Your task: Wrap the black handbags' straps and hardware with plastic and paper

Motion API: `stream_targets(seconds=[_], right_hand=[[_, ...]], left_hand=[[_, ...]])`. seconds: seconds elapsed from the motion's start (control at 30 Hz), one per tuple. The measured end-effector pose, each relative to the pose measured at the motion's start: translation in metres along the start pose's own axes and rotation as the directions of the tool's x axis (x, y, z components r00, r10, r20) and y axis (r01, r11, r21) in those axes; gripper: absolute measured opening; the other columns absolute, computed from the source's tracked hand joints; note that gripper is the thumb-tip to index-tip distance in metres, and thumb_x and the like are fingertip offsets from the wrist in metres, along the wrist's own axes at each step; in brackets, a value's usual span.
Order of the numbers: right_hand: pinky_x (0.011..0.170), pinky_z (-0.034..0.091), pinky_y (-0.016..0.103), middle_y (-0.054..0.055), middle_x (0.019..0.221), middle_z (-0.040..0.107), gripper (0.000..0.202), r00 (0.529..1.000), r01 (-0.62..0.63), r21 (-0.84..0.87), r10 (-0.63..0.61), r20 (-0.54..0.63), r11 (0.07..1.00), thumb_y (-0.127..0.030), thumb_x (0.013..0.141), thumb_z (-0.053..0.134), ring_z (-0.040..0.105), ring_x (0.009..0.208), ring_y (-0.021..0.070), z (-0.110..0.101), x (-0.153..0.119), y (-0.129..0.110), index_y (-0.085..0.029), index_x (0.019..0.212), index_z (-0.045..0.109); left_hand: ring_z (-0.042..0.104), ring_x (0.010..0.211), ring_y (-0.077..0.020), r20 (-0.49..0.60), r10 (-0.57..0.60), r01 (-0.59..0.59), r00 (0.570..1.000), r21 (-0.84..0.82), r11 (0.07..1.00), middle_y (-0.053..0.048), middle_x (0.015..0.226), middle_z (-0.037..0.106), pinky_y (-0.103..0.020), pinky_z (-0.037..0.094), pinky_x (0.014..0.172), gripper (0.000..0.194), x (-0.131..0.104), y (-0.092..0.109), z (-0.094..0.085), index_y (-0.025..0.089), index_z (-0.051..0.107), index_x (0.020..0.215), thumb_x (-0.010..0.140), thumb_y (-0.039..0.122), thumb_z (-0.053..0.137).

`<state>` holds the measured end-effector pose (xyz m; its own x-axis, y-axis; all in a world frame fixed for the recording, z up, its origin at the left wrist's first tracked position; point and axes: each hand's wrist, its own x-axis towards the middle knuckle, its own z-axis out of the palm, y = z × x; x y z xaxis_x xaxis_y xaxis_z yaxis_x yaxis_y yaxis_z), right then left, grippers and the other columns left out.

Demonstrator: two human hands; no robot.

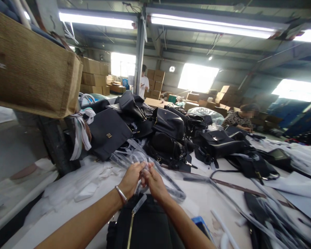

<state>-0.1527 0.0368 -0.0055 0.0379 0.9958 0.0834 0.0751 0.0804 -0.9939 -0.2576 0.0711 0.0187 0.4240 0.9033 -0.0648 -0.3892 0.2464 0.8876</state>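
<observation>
My left hand (pixel 131 178), with a silver bangle at its wrist, and my right hand (pixel 154 180) meet at the middle of the view. Both pinch a clear plastic strip (pixel 177 194), whose loops spread behind and to the right of the fingers. Right below them lies a black bag (pixel 147 224) with a gold zipper (pixel 131 228). A piece of clear plastic (pixel 139 204) covers the zipper's upper end. The exact grip of the fingertips is partly hidden.
Black bags (pixel 168 122) are heaped across the table's far side. White sheets (pixel 93 188) lie at left, a blue item (pixel 202 224) by my right forearm. A brown bag (pixel 31 65) hangs upper left. One person (pixel 239 117) sits at right; another (pixel 144 84) stands behind.
</observation>
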Motion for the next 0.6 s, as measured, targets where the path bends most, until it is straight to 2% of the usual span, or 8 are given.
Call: stream_targets(seconds=[0.03, 0.1, 0.17, 0.2, 0.37, 0.5, 0.6], right_hand=[[0.063, 0.042, 0.027, -0.003, 0.069, 0.052, 0.027, 0.999, 0.038, -0.085, -0.037, 0.017, 0.996, -0.047, 0.087, 0.048, 0.051, 0.064, 0.0142, -0.005, 0.0, -0.001, -0.021, 0.093, 0.053], [0.071, 0.042, 0.028, 0.0, 0.076, 0.057, 0.02, 0.996, 0.09, -0.274, -0.086, 0.026, 0.958, -0.039, 0.085, 0.053, 0.053, 0.075, 0.0169, -0.014, -0.001, 0.0, -0.02, 0.081, 0.056], [0.072, 0.04, 0.028, 0.0, 0.076, 0.058, 0.017, 0.995, 0.095, -0.425, -0.101, 0.008, 0.9, -0.033, 0.084, 0.056, 0.053, 0.076, 0.0181, -0.02, -0.002, 0.003, -0.02, 0.073, 0.055], [0.071, 0.04, 0.028, 0.0, 0.075, 0.058, 0.016, 0.995, 0.086, -0.477, -0.099, -0.001, 0.875, -0.03, 0.085, 0.055, 0.053, 0.075, 0.0182, -0.021, -0.002, 0.006, -0.02, 0.072, 0.054], [0.067, 0.038, 0.025, 0.002, 0.073, 0.063, 0.016, 0.998, 0.053, -0.657, -0.025, 0.052, 0.752, -0.024, 0.087, 0.053, 0.057, 0.071, 0.0175, -0.021, -0.008, 0.024, -0.02, 0.072, 0.059], [0.065, 0.035, 0.023, 0.003, 0.079, 0.068, 0.012, 0.99, 0.05, -0.77, 0.068, 0.121, 0.636, -0.022, 0.084, 0.057, 0.061, 0.075, 0.0173, -0.023, -0.016, 0.03, -0.019, 0.076, 0.065], [0.064, 0.035, 0.024, 0.004, 0.079, 0.07, 0.01, 0.98, 0.059, -0.827, 0.127, 0.155, 0.559, -0.023, 0.083, 0.06, 0.063, 0.076, 0.0183, -0.024, -0.018, 0.03, -0.019, 0.077, 0.067]], left_hand=[[0.055, 0.045, -0.0111, -0.005, 0.021, -0.021, 1.0, 0.012, 1.0, -0.007, 0.074, 0.072, -0.023, 0.039, 0.04, 0.029, 0.004, 0.005, -0.002, 0.009, 0.071, 0.09, 0.082, 0.036, 0.061], [0.066, 0.07, -0.0151, -0.02, 0.07, -0.07, 0.997, 0.031, 0.997, -0.01, 0.088, 0.074, -0.022, 0.048, 0.057, 0.026, 0.012, 0.015, -0.004, 0.01, 0.072, 0.085, 0.082, 0.033, 0.062], [0.067, 0.094, -0.0209, -0.023, 0.101, -0.1, 0.995, 0.046, 0.994, -0.013, 0.1, 0.074, -0.025, 0.051, 0.077, 0.025, 0.02, 0.02, -0.005, 0.009, 0.073, 0.082, 0.082, 0.032, 0.062], [0.066, 0.099, -0.0234, -0.017, 0.106, -0.105, 0.994, 0.053, 0.993, -0.015, 0.101, 0.074, -0.028, 0.05, 0.082, 0.026, 0.023, 0.021, -0.006, 0.009, 0.073, 0.083, 0.082, 0.033, 0.062], [0.068, 0.098, -0.0281, 0.004, 0.106, -0.106, 0.994, 0.066, 0.992, -0.017, 0.102, 0.075, -0.038, 0.05, 0.089, 0.033, 0.032, 0.017, -0.013, 0.008, 0.074, 0.091, 0.082, 0.036, 0.06], [0.069, 0.095, -0.0269, -0.024, 0.093, -0.091, 0.995, 0.081, 0.993, -0.016, 0.102, 0.075, -0.038, 0.052, 0.087, 0.033, 0.037, 0.013, -0.018, 0.008, 0.073, 0.089, 0.082, 0.036, 0.057], [0.07, 0.09, -0.0219, -0.075, 0.071, -0.062, 0.995, 0.116, 0.991, -0.013, 0.099, 0.074, -0.035, 0.053, 0.083, 0.032, 0.043, 0.005, -0.02, 0.01, 0.07, 0.088, 0.088, 0.036, 0.05]])
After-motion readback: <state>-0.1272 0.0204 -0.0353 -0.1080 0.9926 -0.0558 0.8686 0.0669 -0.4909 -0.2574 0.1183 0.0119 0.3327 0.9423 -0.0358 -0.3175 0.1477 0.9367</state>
